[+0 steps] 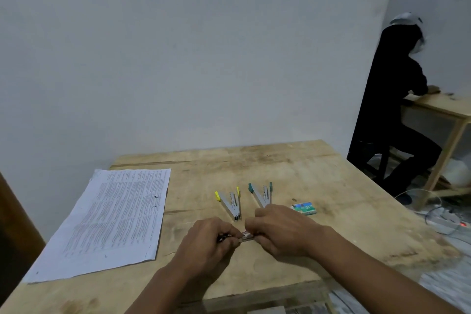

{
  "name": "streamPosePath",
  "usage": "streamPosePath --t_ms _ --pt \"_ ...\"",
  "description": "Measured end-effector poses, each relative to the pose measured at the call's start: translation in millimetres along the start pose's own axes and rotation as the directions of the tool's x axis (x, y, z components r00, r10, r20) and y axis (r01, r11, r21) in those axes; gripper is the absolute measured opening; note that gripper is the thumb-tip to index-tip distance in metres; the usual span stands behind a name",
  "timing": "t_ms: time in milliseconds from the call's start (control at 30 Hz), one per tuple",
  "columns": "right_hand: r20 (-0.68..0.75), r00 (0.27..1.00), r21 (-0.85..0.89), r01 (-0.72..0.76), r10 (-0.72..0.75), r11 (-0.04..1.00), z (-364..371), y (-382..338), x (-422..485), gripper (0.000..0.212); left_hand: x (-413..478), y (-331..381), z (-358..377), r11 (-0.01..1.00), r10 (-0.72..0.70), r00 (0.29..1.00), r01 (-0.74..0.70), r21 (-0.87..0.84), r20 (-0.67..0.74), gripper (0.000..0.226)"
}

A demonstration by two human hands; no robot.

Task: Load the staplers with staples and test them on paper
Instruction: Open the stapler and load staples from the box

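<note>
Both hands meet low in the middle of the wooden table (254, 160), gripping a third small metal stapler (246, 236) between them; only a short silver part shows between the fingers. My left hand (206, 239) holds its left end, my right hand (280, 229) its right end. Just beyond the hands lie two staplers swung open into V shapes: a yellow-tipped stapler (230, 202) and a green-tipped stapler (262, 194). A small staple box (304, 208) with a green label lies to the right. A printed paper stack (114, 214) lies at the left.
The table's front edge runs just below my forearms. At the right, a person in dark clothes (397, 115) sits at another wooden desk (443, 107). Cables and a power strip (448, 216) lie on the floor to the right.
</note>
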State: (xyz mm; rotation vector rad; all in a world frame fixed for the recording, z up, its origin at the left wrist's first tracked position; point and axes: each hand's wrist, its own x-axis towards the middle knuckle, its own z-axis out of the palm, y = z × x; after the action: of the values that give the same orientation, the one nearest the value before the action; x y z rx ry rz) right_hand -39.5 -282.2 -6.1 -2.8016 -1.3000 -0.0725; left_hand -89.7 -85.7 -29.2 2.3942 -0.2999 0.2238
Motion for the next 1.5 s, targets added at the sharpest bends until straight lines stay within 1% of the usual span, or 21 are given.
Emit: streamPosePath --t_ms 100,200,300,333,367,400,433,467,500,533,567,600,633,700,733,833,1000,1200,1400,1467,1500 --pt "-0.021 0.999 0.077 -0.040 0.042 0.996 1 3 -3 0.003 1 -3 -6 0.996 0.024 0.995 -0.032 0.088 0.092 0.022" --pt "-0.045 0.988 0.226 -0.132 0.146 0.965 4 5 -7 0.021 3 -11 -26 0.960 -0.011 0.985 -0.038 0.278 0.171 0.037" --pt "-0.041 0.978 0.329 -0.180 0.204 0.927 7 6 -9 0.040 5 -18 -53 0.869 -0.156 0.955 0.012 0.495 0.251 0.043" --pt "-0.035 0.977 0.345 -0.187 0.212 0.920 7 6 -8 0.043 6 -17 -61 0.852 -0.181 0.949 0.020 0.523 0.259 0.044" --pt "-0.033 0.975 0.357 -0.194 0.220 0.914 8 6 -8 0.046 7 -16 -67 0.875 -0.171 0.957 0.038 0.482 0.235 0.044" --pt "-0.035 0.973 0.369 -0.201 0.230 0.907 9 5 -8 0.047 9 -13 -70 0.930 -0.140 0.975 0.071 0.362 0.170 0.046" --pt "-0.042 0.969 0.388 -0.207 0.242 0.898 10 5 -8 0.048 10 -7 -71 0.979 -0.115 0.990 0.099 0.176 0.083 0.047" --pt "-0.052 0.965 0.413 -0.214 0.257 0.885 11 5 -9 0.049 12 1 -68 0.992 -0.118 0.993 0.118 -0.045 0.001 0.050" --pt "-0.059 0.960 0.440 -0.220 0.272 0.871 13 5 -10 0.050 15 9 -62 0.960 -0.146 0.989 0.132 -0.247 -0.039 0.053" --pt "-0.065 0.955 0.464 -0.227 0.288 0.857 14 5 -11 0.052 17 15 -52 0.917 -0.172 0.983 0.138 -0.374 -0.057 0.053" --pt "-0.073 0.951 0.482 -0.232 0.302 0.845 15 5 -12 0.053 18 18 -39 0.896 -0.190 0.979 0.144 -0.421 -0.069 0.050" --pt "-0.083 0.946 0.495 -0.233 0.313 0.837 16 4 -14 0.055 18 19 -26 0.904 -0.185 0.980 0.141 -0.403 -0.073 0.043" --pt "-0.094 0.941 0.509 -0.235 0.324 0.828 18 3 -15 0.058 18 19 -14 0.939 -0.155 0.986 0.129 -0.319 -0.056 0.033" --pt "-0.107 0.930 0.537 -0.243 0.351 0.808 19 2 -17 0.063 15 17 3 0.996 -0.059 0.998 0.060 -0.064 0.013 0.014" --pt "-0.105 0.926 0.546 -0.251 0.362 0.800 20 2 -18 0.066 14 15 8 0.999 -0.033 0.999 0.033 0.006 0.024 0.012" --pt "-0.099 0.913 0.562 -0.277 0.396 0.780 22 3 -19 0.072 17 14 13 0.996 -0.058 0.998 0.056 0.070 0.021 0.017" --pt "-0.089 0.913 0.569 -0.282 0.398 0.772 24 3 -20 0.070 25 14 15 0.978 -0.116 0.993 0.110 0.178 0.024 0.017" --pt "-0.051 0.924 0.536 -0.295 0.379 0.791 19 -2 -22 0.066 26 34 21 0.895 -0.095 0.994 0.065 0.442 0.048 0.021" --pt "-0.020 0.898 0.567 -0.353 0.440 0.744 15 -6 -19 0.059 17 26 21 0.918 -0.105 0.992 0.069 0.390 0.072 0.019" --pt "-0.013 0.878 0.631 -0.364 0.479 0.685 13 -9 -18 0.062 12 26 17 0.955 -0.154 0.988 0.149 0.258 -0.003 0.018" --pt "-0.011 0.861 0.710 -0.352 0.509 0.610 12 -12 -17 0.061 9 27 15 0.970 -0.201 0.978 0.207 0.130 -0.058 0.015"
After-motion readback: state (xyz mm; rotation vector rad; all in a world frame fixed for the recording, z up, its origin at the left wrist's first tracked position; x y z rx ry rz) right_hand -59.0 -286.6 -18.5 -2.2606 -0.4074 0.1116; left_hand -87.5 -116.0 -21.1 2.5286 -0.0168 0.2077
